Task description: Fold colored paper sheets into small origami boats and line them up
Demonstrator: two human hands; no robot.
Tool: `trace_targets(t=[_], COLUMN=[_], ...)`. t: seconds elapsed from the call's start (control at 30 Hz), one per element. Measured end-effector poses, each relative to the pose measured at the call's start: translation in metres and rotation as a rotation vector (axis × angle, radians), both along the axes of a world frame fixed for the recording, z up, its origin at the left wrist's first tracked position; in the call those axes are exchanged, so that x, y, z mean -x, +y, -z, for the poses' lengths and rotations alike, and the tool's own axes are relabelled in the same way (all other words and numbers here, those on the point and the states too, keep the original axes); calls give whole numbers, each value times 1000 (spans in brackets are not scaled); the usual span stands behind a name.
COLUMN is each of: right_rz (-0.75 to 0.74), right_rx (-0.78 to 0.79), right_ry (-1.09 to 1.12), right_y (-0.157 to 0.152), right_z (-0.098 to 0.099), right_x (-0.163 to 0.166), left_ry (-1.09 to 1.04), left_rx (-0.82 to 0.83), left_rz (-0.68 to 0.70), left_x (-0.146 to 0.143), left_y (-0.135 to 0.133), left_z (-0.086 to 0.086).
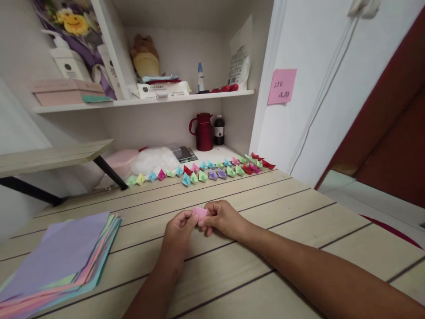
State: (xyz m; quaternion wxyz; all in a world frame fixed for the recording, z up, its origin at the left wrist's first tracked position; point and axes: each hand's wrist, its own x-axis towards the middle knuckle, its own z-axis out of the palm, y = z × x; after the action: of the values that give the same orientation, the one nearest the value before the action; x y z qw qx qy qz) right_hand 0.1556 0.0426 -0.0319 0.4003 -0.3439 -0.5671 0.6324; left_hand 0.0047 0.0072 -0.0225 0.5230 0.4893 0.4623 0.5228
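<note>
A small folded piece of pink paper (199,212) is held just above the wooden table, between both hands. My left hand (181,228) pinches its left side with thumb and fingers. On the right side, my right hand (224,218) grips it, thumb in front and fingers curled behind. Part of the paper is hidden by the fingertips. Beyond the hands, several small folded paper boats (203,176) in many colours stand in rows along the table's far edge. To the left lies a stack of coloured paper sheets (66,252), a purple one on top.
The slatted wooden table (265,279) spreads beneath my arms. A raised wooden shelf (53,151) on black legs stands at the left. Behind the boats, a white cabinet holds a red jug (203,132), a dark bottle (218,130) and a plastic bag (155,160).
</note>
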Motion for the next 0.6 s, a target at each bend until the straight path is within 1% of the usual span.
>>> trace_targets(t=[0.13,0.2,0.33,0.47,0.53,0.6], right_rz=[0,-6,4,41,43,29], right_rx=[37,49,38,35,38,31], right_ry=[70,97,105,37,-1,-41], right_y=[2,0,-3,-3,-4,-6], right_z=[-2,-4,-3,0,0,-2], right_x=[0,2,7,8,7,6], left_ry=[36,37,39,74,107,135], left_rx=[30,65,74,-10,-22,-31], left_rz=[57,58,-19,-101,-79,-16], left_x=[2,8,18,18,16,15], left_y=[3,5,6,1,-2,-3], left_z=[-10,-11,-5,-1,-1,-2])
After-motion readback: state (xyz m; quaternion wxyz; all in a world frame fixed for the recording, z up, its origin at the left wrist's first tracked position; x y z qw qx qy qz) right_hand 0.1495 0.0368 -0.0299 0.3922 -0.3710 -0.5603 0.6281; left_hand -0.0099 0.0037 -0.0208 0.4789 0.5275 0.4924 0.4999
